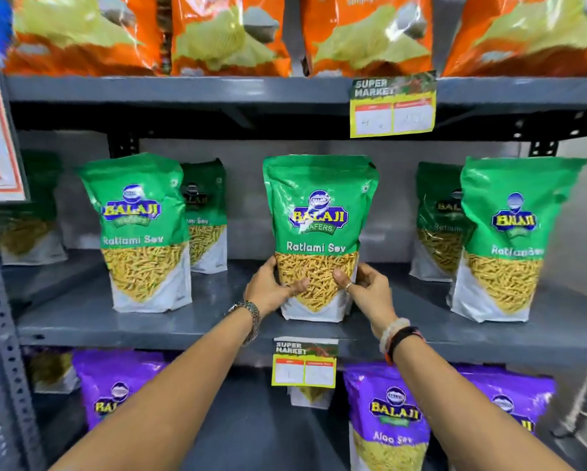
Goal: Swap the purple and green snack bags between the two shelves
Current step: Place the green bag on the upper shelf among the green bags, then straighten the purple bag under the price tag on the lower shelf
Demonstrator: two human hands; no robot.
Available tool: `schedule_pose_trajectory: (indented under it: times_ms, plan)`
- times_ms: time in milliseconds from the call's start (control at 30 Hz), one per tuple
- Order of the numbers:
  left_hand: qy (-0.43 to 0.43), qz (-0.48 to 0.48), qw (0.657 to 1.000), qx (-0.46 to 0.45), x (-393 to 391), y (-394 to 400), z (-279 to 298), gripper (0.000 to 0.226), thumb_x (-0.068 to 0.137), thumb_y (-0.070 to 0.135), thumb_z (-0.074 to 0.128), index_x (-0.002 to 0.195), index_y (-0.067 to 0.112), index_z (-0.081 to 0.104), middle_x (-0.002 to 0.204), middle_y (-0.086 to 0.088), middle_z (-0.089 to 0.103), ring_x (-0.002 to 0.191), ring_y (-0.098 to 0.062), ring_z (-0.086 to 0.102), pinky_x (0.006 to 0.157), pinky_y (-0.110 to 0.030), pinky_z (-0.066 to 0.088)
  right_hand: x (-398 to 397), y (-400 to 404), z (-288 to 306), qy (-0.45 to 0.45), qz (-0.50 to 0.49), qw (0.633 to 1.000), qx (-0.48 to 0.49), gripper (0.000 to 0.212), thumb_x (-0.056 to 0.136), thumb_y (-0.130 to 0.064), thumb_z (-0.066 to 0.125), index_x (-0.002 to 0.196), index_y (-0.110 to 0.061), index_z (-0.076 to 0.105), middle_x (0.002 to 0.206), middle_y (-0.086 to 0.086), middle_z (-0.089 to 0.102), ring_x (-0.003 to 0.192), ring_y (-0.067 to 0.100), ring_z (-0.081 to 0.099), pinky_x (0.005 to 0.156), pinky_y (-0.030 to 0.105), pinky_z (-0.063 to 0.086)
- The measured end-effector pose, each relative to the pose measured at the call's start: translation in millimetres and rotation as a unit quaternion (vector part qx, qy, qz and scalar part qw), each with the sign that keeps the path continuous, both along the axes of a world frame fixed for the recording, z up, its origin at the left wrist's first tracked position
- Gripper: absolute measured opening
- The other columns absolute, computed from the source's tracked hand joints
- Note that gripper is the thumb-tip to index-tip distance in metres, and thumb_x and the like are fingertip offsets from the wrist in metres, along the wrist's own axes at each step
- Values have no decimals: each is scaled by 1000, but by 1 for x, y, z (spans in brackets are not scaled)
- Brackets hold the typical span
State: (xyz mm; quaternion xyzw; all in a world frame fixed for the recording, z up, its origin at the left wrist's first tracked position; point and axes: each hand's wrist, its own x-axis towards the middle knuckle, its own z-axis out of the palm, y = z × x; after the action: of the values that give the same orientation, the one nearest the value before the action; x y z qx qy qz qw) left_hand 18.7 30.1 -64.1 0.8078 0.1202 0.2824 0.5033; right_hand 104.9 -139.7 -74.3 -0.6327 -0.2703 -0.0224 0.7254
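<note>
Centre frame: green bag [319, 232] stands upright on middle shelf [81, 321], gripped at its lower sides by left hand [268, 288] and right hand [370, 288]. Purple bags [385, 416] are seen below.

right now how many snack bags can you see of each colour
green bags: 6, one at the far left dim and half hidden
purple bags: 3 clear, plus a sliver at the left edge that I cannot be sure of
orange bags: 4
total: 13 clear bags
The left hand and right hand grip the middle green bag.
</note>
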Motion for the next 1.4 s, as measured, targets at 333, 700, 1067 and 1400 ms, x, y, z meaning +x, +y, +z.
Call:
schedule_pose_trajectory:
  times_ms: [333, 700, 1067, 1400]
  plan:
    - [27, 16, 998, 47, 8, -20, -3, 85, 53, 39, 85, 122, 20, 39, 128, -4, 59, 118, -23, 54, 101, -35, 42, 18, -7, -7, -19, 13, 998, -60, 45, 76, -6, 69, 119, -6, 55, 122, 17, 63, 107, 27, 62, 102, 48, 46]
    - [-111, -2, 991, -72, -17, -39, -24, 71, 69, 12, 76, 130, 14, 39, 124, -1, 53, 120, -19, 51, 106, -39, 42, -12, -27, -19, -20, -49, 999, -11, 45, 77, -4, 68, 120, -1, 54, 120, 14, 63, 107, 21, 61, 89, 19, 51]
    - [-196, 46, 978, -63, -82, -95, -116, 20, 84, 21, 61, 92, 38, 55, 94, 8, 67, 79, 0, 60, 68, -13, 50, -76, -107, -99, -129, -153, 979, -30, 11, 82, -19, 65, 92, -23, 64, 81, -8, 68, 72, 7, 60, 67, 15, 47]
    - [123, -29, 982, -144, -35, -112, -232, 34, 84, 14, 60, 117, 14, 49, 124, -9, 58, 97, -14, 57, 84, -21, 47, -38, -135, -250, 141, -177, 962, -154, 24, 79, -11, 67, 97, -11, 51, 84, 6, 59, 76, 21, 59, 73, 26, 49]
